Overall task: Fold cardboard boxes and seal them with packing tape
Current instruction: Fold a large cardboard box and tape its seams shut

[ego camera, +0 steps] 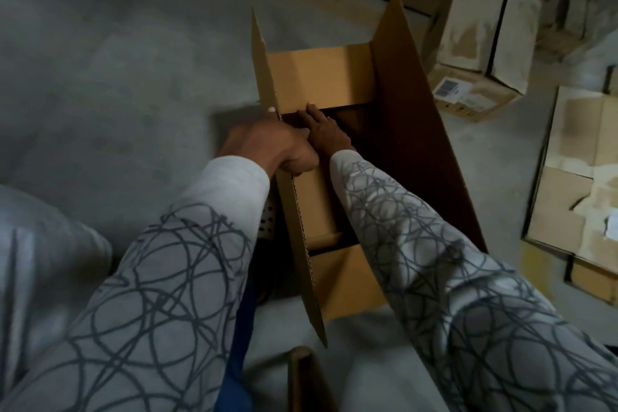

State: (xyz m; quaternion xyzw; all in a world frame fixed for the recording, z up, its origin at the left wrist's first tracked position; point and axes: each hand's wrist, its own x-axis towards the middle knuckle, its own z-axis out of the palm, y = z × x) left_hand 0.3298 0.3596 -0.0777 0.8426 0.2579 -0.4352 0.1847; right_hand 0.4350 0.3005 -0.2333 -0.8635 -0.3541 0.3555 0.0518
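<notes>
While the cardboard box [411,130] sits on the concrete floor [117,60], both short flaps lie folded in. Left hand [267,144] grips the upright left long flap [264,77]; right hand [326,130] presses flat on the far short flap [317,77]. Closing and taping remain.

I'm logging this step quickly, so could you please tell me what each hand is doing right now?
Left hand: grips the left flap.
Right hand: open, flat against the far flap.
</notes>
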